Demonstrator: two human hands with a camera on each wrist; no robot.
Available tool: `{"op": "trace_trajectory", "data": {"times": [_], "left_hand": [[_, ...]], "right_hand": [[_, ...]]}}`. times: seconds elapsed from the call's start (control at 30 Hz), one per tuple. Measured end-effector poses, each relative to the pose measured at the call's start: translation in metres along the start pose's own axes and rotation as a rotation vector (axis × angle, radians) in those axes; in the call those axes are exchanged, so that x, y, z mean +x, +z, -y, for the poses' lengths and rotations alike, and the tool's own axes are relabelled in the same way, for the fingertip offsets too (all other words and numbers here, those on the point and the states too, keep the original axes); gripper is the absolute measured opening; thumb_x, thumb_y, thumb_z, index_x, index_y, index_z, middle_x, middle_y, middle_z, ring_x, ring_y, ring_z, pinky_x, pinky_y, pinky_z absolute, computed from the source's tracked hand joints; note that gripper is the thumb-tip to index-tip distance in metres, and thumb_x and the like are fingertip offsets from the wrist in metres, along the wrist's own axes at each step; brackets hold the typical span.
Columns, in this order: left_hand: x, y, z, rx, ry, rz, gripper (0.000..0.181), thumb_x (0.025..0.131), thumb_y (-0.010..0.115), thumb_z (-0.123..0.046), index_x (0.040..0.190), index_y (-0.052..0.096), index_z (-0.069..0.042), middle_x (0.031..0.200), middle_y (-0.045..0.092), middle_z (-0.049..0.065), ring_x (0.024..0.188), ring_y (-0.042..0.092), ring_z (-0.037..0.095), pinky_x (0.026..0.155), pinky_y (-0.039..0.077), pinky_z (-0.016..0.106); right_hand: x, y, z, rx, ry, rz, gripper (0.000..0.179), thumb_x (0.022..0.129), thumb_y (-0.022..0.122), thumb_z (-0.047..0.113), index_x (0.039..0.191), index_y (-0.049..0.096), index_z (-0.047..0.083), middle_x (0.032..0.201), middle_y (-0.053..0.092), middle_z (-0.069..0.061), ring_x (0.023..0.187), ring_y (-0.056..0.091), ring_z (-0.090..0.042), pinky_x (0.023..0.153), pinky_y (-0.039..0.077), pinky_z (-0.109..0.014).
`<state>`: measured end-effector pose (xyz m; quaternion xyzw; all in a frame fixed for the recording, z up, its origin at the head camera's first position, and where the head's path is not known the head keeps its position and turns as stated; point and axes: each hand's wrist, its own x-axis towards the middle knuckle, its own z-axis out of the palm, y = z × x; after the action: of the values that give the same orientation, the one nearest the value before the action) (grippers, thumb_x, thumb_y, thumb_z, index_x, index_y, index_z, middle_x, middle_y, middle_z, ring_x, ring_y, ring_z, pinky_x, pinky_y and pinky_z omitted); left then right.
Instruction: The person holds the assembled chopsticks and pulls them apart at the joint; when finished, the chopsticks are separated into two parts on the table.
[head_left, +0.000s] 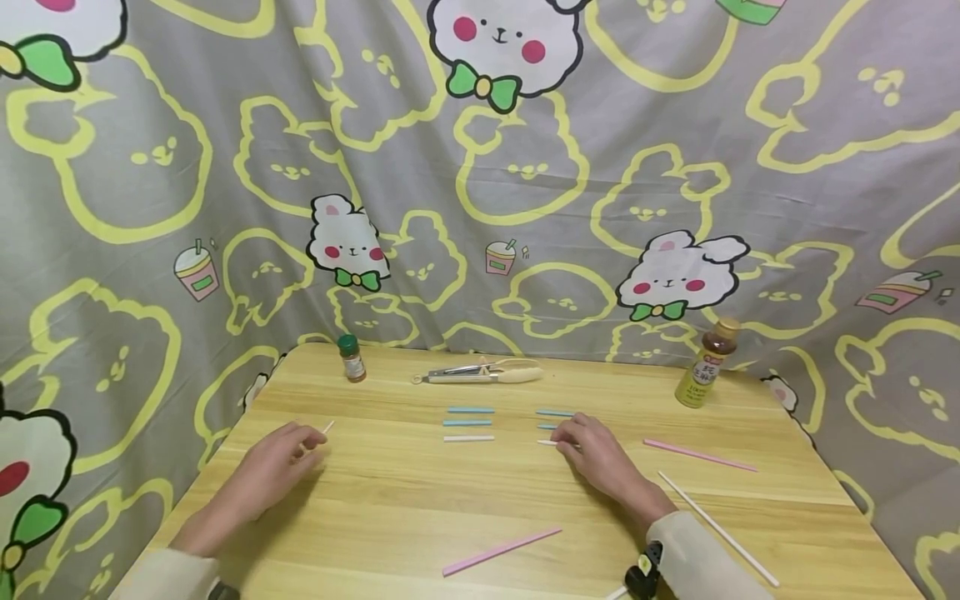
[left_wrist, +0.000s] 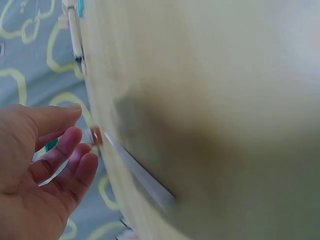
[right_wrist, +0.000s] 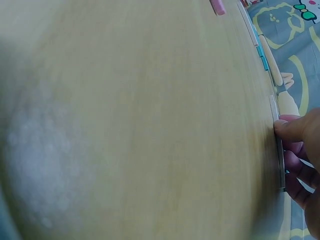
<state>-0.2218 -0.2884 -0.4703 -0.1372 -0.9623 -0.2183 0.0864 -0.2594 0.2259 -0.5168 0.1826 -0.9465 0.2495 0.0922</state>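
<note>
My right hand (head_left: 596,457) is at the right of the table's middle. Its thumb and fingers pinch a short white stick (right_wrist: 273,107), whose left end shows past the fingertips in the head view. Two short blue sticks (head_left: 555,412) lie just beyond that hand, partly covered by it. On the left, my left hand (head_left: 281,458) hovers over the table with fingers loosely bent and a gap between thumb and fingertips. Another white stick (left_wrist: 142,175) lies on the wood beside it, apart from the fingers in the left wrist view.
Two blue sticks (head_left: 469,422) and a white stick (head_left: 468,438) lie in a row mid-table. Pink sticks (head_left: 502,552) (head_left: 700,455) and a long white stick (head_left: 717,527) lie nearer and right. Tongs (head_left: 480,372), a green-capped jar (head_left: 352,360) and a sauce bottle (head_left: 705,367) line the back by the curtain.
</note>
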Motion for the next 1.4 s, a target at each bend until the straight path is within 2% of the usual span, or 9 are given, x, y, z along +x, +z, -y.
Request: {"op": "trace_trajectory", "data": {"times": [0.17,0.33,0.53,0.67,0.83,0.97,1.1,1.23,1.4], "left_hand": [[-0.017,-0.003,0.019,0.019,-0.073,0.017,0.029,0.095,0.085,-0.018,0.12,0.075,-0.006,0.102,0.072,0.002,0.088,0.069,0.018,0.071,0.058,0.038],[-0.026,-0.001,0.029,0.041,-0.101,0.064,0.028,0.097,0.084,-0.019,0.12,0.073,-0.006,0.097,0.069,-0.003,0.081,0.059,0.008,0.065,0.049,0.03],[-0.027,0.002,0.032,0.041,-0.096,0.103,0.021,0.097,0.079,-0.009,0.117,0.073,-0.007,0.094,0.071,-0.005,0.078,0.058,0.005,0.065,0.049,0.028],[-0.026,0.0,0.024,0.022,-0.091,0.1,0.018,0.096,0.079,-0.006,0.114,0.075,-0.008,0.093,0.073,-0.005,0.079,0.061,0.006,0.064,0.05,0.027],[-0.02,-0.002,-0.009,-0.015,-0.03,0.092,0.014,0.097,0.079,-0.008,0.111,0.077,-0.01,0.092,0.07,-0.008,0.078,0.061,0.002,0.064,0.051,0.024],[-0.011,0.001,-0.043,-0.028,0.081,0.066,0.014,0.097,0.08,-0.007,0.108,0.077,-0.014,0.092,0.068,-0.011,0.081,0.064,0.001,0.069,0.057,0.024],[-0.003,0.007,-0.076,-0.019,0.243,0.052,0.019,0.095,0.08,-0.003,0.108,0.077,-0.016,0.094,0.07,-0.008,0.084,0.067,0.003,0.072,0.061,0.023],[0.004,0.014,-0.111,0.001,0.398,0.07,0.023,0.095,0.08,-0.002,0.113,0.076,-0.015,0.099,0.073,-0.005,0.086,0.069,0.005,0.072,0.061,0.023],[0.014,0.029,-0.15,-0.007,0.491,0.096,0.022,0.098,0.079,-0.006,0.118,0.075,-0.015,0.102,0.074,-0.006,0.088,0.069,0.005,0.076,0.061,0.023]], "right_hand": [[0.0,0.0,-0.001,-0.002,-0.004,-0.007,0.012,0.098,0.08,0.006,0.102,0.08,0.017,0.097,0.067,0.006,0.096,0.061,-0.014,0.086,0.057,-0.039],[0.0,0.001,-0.001,-0.004,-0.014,-0.013,0.012,0.098,0.08,0.006,0.102,0.08,0.017,0.096,0.067,0.006,0.094,0.061,-0.014,0.085,0.057,-0.038],[-0.001,0.0,0.001,0.009,-0.012,-0.013,0.011,0.098,0.08,0.006,0.102,0.079,0.016,0.098,0.067,0.005,0.096,0.061,-0.015,0.086,0.056,-0.039],[-0.002,-0.002,0.001,0.024,-0.021,-0.026,0.009,0.099,0.08,0.008,0.104,0.079,0.015,0.1,0.068,0.005,0.099,0.063,-0.016,0.087,0.057,-0.04],[-0.002,-0.01,0.003,0.043,-0.046,-0.124,0.008,0.101,0.077,0.01,0.108,0.08,0.013,0.105,0.07,0.004,0.103,0.065,-0.018,0.089,0.058,-0.041],[-0.002,-0.02,0.014,0.074,-0.078,-0.157,0.01,0.103,0.075,0.012,0.113,0.079,0.012,0.108,0.072,0.004,0.104,0.067,-0.018,0.089,0.061,-0.041],[-0.003,-0.029,0.037,0.151,-0.105,-0.115,0.015,0.106,0.073,0.017,0.119,0.079,0.012,0.111,0.073,0.006,0.105,0.068,-0.014,0.091,0.062,-0.041],[-0.007,-0.032,0.062,0.243,-0.15,-0.052,0.02,0.109,0.069,0.023,0.124,0.078,0.015,0.118,0.075,0.005,0.105,0.069,-0.012,0.091,0.064,-0.04],[-0.014,-0.03,0.085,0.34,-0.222,0.062,0.026,0.113,0.062,0.029,0.13,0.076,0.015,0.122,0.076,-0.001,0.106,0.069,-0.012,0.09,0.063,-0.03]]}}
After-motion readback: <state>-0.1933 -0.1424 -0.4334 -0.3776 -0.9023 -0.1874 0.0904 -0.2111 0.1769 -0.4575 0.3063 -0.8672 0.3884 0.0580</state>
